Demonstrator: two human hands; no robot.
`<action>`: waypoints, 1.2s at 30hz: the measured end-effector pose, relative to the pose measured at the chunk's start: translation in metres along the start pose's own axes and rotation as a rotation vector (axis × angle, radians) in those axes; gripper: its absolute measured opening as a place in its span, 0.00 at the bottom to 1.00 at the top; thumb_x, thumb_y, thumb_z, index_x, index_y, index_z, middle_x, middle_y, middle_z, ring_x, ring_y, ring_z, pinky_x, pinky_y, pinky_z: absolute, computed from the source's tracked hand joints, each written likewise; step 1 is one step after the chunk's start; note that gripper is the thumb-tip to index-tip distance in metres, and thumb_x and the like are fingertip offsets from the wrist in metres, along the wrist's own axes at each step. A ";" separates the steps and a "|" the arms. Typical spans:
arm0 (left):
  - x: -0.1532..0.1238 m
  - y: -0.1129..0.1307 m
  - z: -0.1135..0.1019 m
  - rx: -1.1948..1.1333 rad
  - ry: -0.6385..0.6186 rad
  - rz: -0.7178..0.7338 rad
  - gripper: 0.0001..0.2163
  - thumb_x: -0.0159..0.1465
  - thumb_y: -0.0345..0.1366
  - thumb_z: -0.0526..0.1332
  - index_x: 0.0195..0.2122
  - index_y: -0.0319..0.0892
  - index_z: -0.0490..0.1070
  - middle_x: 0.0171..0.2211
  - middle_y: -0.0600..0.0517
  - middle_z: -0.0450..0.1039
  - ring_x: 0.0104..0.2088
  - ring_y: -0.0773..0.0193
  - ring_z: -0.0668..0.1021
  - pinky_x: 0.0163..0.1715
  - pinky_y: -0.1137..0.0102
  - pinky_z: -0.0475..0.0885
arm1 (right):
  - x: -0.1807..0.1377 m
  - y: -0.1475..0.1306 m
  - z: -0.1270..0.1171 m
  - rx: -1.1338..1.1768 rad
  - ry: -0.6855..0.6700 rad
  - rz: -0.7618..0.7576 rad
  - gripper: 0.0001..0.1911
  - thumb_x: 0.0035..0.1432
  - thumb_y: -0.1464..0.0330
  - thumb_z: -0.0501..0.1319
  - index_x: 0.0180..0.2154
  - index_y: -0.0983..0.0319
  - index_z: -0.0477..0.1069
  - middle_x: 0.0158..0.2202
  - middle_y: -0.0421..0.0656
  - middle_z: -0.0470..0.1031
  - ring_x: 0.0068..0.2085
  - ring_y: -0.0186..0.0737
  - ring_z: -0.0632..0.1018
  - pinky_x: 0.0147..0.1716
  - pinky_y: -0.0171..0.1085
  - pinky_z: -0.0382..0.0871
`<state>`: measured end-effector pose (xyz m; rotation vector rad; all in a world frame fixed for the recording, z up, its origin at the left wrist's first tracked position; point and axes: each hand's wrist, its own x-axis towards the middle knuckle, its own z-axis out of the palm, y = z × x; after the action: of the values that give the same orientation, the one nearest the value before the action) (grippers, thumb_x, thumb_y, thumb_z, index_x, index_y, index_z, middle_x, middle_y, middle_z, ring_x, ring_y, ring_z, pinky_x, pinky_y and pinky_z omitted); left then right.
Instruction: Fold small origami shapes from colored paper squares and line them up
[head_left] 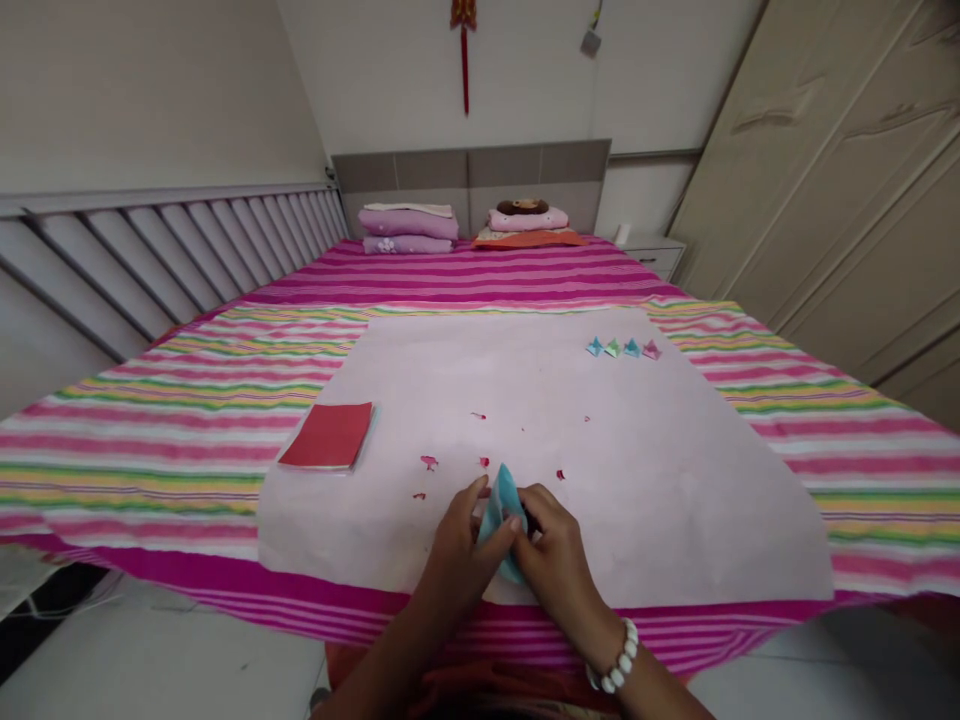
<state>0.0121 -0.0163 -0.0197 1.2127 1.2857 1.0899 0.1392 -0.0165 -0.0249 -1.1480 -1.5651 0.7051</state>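
Observation:
Both hands meet over the near edge of a white paper sheet (615, 470) spread on the striped bed. My left hand (461, 550) and my right hand (555, 560) pinch a folded light blue paper piece (504, 505) between their fingertips, holding it upright just above the sheet. A white bead bracelet (616, 662) circles my right wrist. A stack of red paper squares (330, 436) lies to the left of my hands. Several small folded paper shapes (622, 348) in blue, green and pink stand in a row at the far right of the sheet.
Small red paper scraps (429, 462) dot the sheet ahead of my hands. Folded purple bedding (409, 230) and pillows (529, 225) sit at the headboard. A slatted rail (187, 250) runs along the left, wardrobe doors (847, 180) along the right.

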 end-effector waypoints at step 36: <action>0.008 -0.006 -0.001 0.179 0.132 0.306 0.15 0.52 0.23 0.59 0.39 0.43 0.77 0.41 0.48 0.79 0.44 0.54 0.78 0.48 0.61 0.70 | -0.006 0.004 0.007 0.011 0.120 -0.107 0.22 0.49 0.82 0.54 0.41 0.57 0.74 0.38 0.45 0.72 0.35 0.41 0.74 0.30 0.38 0.70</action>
<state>0.0112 -0.0089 -0.0261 1.5305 1.3492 1.3131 0.1342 -0.0202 -0.0329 -1.0708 -1.5074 0.5635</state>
